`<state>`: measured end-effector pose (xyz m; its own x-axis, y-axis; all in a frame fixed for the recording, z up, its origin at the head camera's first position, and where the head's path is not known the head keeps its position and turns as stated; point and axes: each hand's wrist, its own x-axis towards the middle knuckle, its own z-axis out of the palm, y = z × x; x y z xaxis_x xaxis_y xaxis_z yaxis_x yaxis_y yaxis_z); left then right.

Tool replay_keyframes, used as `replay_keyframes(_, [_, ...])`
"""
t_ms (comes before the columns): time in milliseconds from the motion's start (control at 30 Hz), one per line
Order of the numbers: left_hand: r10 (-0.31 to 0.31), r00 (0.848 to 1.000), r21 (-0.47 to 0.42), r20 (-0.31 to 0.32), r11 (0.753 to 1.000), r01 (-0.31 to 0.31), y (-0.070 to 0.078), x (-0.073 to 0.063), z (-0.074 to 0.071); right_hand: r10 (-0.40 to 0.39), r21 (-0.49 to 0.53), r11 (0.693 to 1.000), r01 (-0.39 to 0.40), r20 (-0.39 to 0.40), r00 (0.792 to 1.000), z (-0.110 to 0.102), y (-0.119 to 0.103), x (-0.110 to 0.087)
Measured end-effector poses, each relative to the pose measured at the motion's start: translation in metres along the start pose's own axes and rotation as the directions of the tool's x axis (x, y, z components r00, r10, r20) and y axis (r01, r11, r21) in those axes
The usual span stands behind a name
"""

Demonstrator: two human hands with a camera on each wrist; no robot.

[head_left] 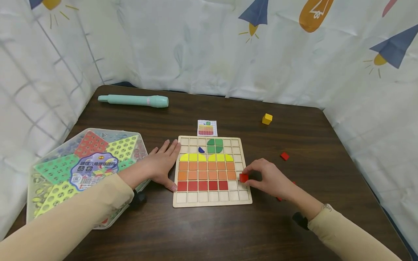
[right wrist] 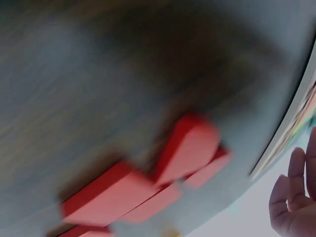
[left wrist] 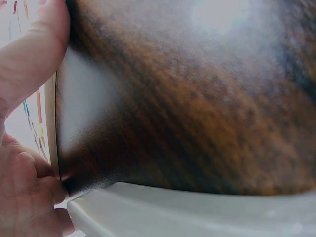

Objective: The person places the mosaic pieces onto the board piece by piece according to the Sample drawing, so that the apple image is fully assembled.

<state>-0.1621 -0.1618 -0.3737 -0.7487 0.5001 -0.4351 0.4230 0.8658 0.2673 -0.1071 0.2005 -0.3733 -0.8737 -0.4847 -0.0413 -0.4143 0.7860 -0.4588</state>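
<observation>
A wooden grid board (head_left: pixel 213 199) lies mid-table, its cells filled with green, yellow, orange and red pieces and one dark blue piece. My left hand (head_left: pixel 162 163) rests with spread fingers along the board's left edge; the left wrist view shows the thumb (left wrist: pixel 34 49) beside that edge. Between thumb and fingertips my right hand (head_left: pixel 269 178) pinches a red square tile (head_left: pixel 244 177) over the right end of the red row. Loose red pieces (right wrist: pixel 111 195) lie on the table under the right wrist. A small printed pattern card (head_left: pixel 207 128) sits just behind the board.
At the left stands a clear plastic box (head_left: pixel 94 130) of coloured perforated boards, partly under the left forearm. A pale green tube-shaped object (head_left: pixel 134 100) lies at the back left. A yellow cube (head_left: pixel 267 119) and a single red piece (head_left: pixel 285 156) are on the right side.
</observation>
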Motion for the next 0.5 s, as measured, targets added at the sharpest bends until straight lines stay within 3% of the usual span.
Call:
replay_keyframes(200, [0.003,1.0,0.004,0.001,1.0,-0.003,0.0,-0.001,0.0,-0.078,-0.059,0.995,0.082,0.065,0.995,0.014,-0.017,0.008])
replay_keyframes(500, [0.012,1.0,0.002,-0.003,1.0,-0.012,0.0,-0.002,0.0,-0.084,-0.103,0.99,0.091,0.071,0.994,0.021,-0.023,0.012])
